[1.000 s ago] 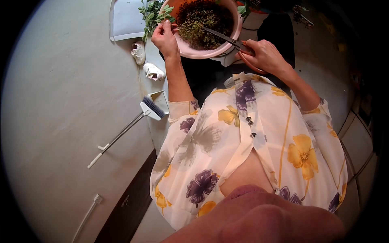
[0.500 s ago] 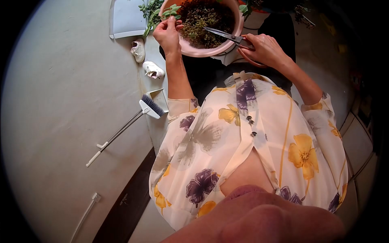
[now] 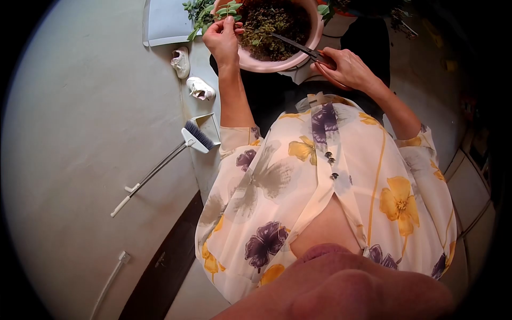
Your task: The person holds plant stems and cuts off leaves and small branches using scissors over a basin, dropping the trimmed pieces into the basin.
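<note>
My left hand (image 3: 223,44) pinches a green leafy sprig (image 3: 230,9) between thumb and fingers, over the left rim of a pink basin (image 3: 265,68). Small brownish-green clusters, like berries or seed heads, fill the basin (image 3: 277,32). In my right hand (image 3: 350,69) is a pair of scissors (image 3: 300,47) with dark blades and reddish handles. The blades look closed together, pointing left over the clusters with their tip a short way from my left hand.
Cut leaves (image 3: 201,16) lie left of the basin beside a pale tray-like panel (image 3: 169,24). Two white shoes (image 3: 181,63), a broom (image 3: 198,137) and a dustpan (image 3: 207,121) are on the floor to the left. More stems (image 3: 402,24) show at the upper right.
The scissor blades, slightly apart before, have come together. My right hand has tightened around the handles. My left hand still has the sprig and has barely shifted.
</note>
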`<move>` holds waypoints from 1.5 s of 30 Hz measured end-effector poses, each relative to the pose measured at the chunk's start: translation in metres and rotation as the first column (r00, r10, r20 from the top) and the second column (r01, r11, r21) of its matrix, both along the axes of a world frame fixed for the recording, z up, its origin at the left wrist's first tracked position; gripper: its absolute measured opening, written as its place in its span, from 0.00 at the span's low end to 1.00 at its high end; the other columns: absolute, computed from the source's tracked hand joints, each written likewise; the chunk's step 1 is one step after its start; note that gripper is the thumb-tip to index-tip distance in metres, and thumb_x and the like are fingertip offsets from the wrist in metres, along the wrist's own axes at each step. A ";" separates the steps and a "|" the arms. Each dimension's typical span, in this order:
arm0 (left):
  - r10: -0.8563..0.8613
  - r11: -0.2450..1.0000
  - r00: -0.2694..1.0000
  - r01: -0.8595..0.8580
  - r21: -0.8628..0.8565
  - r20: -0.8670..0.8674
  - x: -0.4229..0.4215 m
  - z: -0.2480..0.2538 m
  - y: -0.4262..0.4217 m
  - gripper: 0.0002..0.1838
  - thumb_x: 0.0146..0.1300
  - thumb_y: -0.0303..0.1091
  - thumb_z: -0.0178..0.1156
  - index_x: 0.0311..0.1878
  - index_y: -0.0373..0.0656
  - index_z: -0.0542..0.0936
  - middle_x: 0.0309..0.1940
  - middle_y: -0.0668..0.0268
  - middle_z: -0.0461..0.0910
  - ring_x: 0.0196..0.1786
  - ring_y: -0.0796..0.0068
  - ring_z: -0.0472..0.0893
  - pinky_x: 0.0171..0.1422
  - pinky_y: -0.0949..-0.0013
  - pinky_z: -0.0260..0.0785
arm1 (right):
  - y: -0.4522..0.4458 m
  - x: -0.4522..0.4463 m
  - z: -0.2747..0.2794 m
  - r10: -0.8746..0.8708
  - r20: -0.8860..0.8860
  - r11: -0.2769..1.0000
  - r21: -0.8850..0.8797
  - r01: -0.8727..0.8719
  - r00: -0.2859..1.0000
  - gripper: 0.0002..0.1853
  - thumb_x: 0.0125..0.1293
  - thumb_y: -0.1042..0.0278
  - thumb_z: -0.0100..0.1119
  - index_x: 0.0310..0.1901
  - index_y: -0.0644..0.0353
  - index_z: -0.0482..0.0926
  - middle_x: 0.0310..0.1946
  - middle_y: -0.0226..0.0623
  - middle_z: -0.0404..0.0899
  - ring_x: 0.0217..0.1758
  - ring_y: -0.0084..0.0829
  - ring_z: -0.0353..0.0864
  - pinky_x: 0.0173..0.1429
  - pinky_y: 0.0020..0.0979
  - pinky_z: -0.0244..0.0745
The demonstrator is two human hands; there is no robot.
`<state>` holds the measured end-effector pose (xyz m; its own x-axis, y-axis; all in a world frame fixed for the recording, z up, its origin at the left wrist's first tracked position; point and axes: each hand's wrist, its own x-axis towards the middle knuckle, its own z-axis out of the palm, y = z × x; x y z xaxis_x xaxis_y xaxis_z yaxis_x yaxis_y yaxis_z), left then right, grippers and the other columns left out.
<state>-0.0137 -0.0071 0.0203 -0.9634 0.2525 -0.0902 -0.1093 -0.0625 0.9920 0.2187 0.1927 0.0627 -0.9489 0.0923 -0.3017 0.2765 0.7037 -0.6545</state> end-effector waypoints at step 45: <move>0.022 0.993 0.999 -0.016 0.121 -0.043 -0.004 -0.011 -0.018 0.10 0.72 0.31 0.59 0.40 0.32 0.78 0.30 0.61 0.82 0.30 0.77 0.79 0.36 0.75 0.74 | 0.005 -0.003 -0.017 -0.081 0.371 0.727 -0.613 0.309 0.925 0.32 0.67 0.30 0.56 0.42 0.59 0.81 0.19 0.24 0.66 0.22 0.16 0.65 0.25 0.22 0.58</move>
<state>-0.0182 -0.0252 0.0093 -0.9705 0.2406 -0.0172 -0.0628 -0.1832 0.9811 0.2152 0.1981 0.0461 -0.7832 -0.0622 -0.6187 0.6172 0.0428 -0.7856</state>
